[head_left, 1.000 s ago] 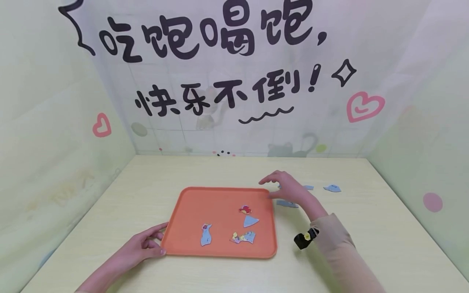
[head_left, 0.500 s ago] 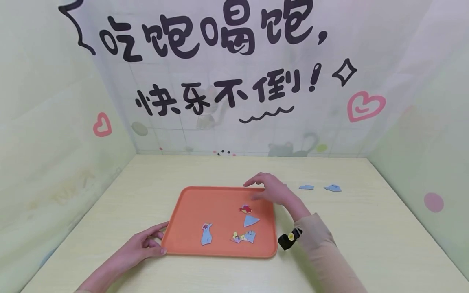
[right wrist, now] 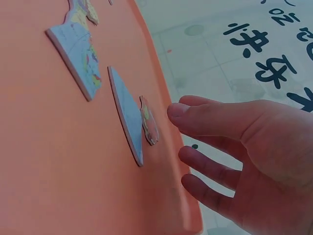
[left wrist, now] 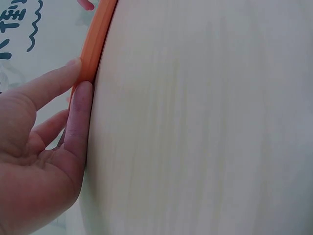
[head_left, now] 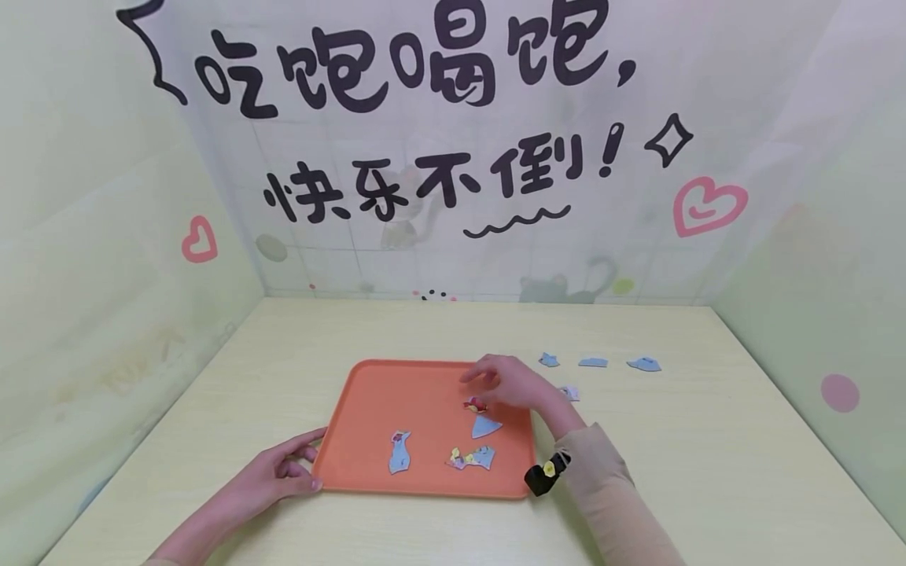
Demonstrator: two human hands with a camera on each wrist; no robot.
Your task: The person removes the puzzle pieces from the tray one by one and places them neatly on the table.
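Fingers of the right hand [head_left: 513,384], head view: loosely bent, tips apart, holding nothing, over the far right part of the orange tray [head_left: 371,405]. Governing relation: red-and-yellow piece [head_left: 475,404] inside the tray, just on the person's side of those fingers, long axis roughly crosswise. Right hand nearer; left hand [head_left: 272,472] well apart from the piece, at the tray's left side, digits spread.

Also in the tray: triangular blue piece [head_left: 486,427], one point aimed right; irregular blue-and-yellow piece [head_left: 470,458], jagged outline; tall blue piece [head_left: 399,454], long axis running away from the person. Off the tray, to the right: four small pieces [head_left: 644,365] on the pale table [head_left: 743,472].

Left wrist view: two digit tips against the tray's smooth, seemingly plastic edge; whether they clamp it, cannot tell. Tabletop with fine, straight wood-like grain.

Right wrist view: thumb and fingers separated, gaps visible between them. Red-and-yellow piece lies left of the thumb tip, apart from it, close beside the triangle; contact between the two pieces cannot be told. Pieces flat, printed, with visible thickness, probably wood or card. Tray matte, rim raised, corner rounded.
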